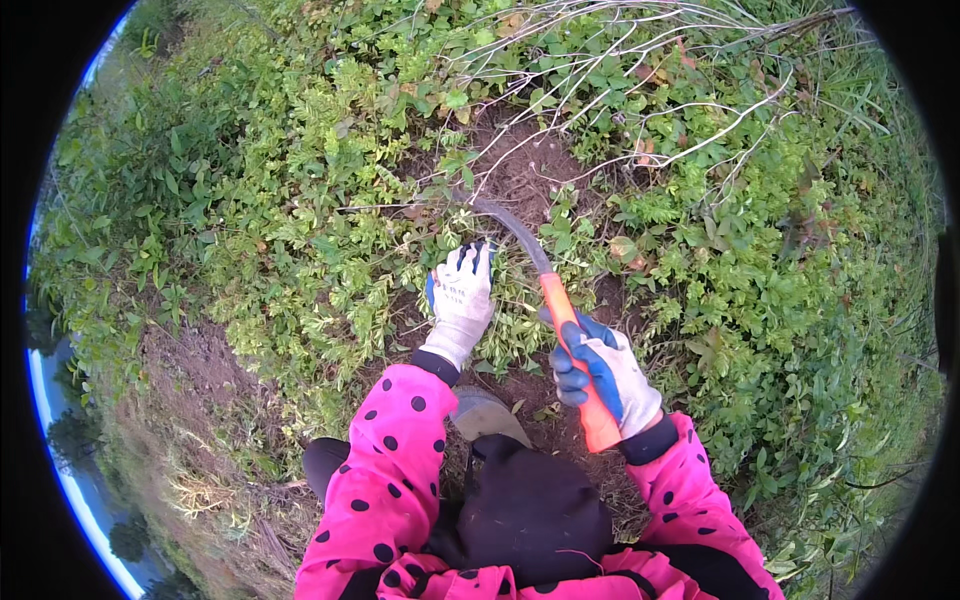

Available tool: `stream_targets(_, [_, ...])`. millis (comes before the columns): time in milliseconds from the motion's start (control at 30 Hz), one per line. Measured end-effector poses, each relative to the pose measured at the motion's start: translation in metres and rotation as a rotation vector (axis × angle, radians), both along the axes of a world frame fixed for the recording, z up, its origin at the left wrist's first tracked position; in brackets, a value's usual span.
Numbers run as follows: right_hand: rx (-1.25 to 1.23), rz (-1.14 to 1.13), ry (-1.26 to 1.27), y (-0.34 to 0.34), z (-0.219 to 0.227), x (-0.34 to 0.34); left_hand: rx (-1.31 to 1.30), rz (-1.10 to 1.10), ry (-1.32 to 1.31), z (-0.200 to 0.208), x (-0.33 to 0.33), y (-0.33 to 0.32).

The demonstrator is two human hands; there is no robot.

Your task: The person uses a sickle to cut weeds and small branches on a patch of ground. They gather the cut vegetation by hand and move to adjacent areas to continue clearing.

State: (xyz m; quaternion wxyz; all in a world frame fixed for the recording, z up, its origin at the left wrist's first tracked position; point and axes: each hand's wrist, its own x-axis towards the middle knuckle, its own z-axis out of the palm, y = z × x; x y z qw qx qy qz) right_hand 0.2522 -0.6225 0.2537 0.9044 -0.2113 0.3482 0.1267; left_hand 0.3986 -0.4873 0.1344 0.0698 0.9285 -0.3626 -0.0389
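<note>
My right hand (606,372), in a white and blue work glove, is closed round the orange handle of a sickle (573,340). Its curved metal blade reaches up and left over low leafy plants, its tip partly lost among stems. Left of the blade, my left hand (464,290) wears a matching glove with its back turned up. Its fingers curl down into the foliage on a clump of leafy stems (515,325), which spill out beside the palm. The fingertips are partly hidden. Both sleeves are pink with black dots.
Dry bare branches (640,140) arch over the greenery ahead and to the right. Brown soil (530,165) shows beyond the blade. Dense leafy ground cover (260,220) spreads on both sides. One shoe (487,415) stands below my left hand, beside my dark-clothed knee.
</note>
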Motion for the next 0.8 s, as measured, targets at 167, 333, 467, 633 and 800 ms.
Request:
stream_targets(167, [-0.418, 0.112, 0.129, -0.028, 0.039, -0.068, -0.005, 0.062, 0.094, -0.001, -0.027, 0.016])
stream_targets(333, [-0.848, -0.011, 0.013, -0.048, -0.017, -0.035, -0.019, -0.019, 0.130, 0.019, -0.037, 0.012])
stream_targets(467, [-1.167, 0.241, 0.130, 0.008, -0.050, -0.081, -0.148, -0.119, 0.117, 0.074, -0.031, 0.032])
stream_targets(633, [-1.313, 0.311, 0.106, 0.037, -0.042, -0.162, -0.808, -0.218, 0.504, 0.137, -0.031, 0.004])
stream_targets(800, [-1.208, 0.273, 0.133, 0.037, -0.035, -0.147, -0.701, -0.113, 0.305, 0.062, 0.013, -0.094])
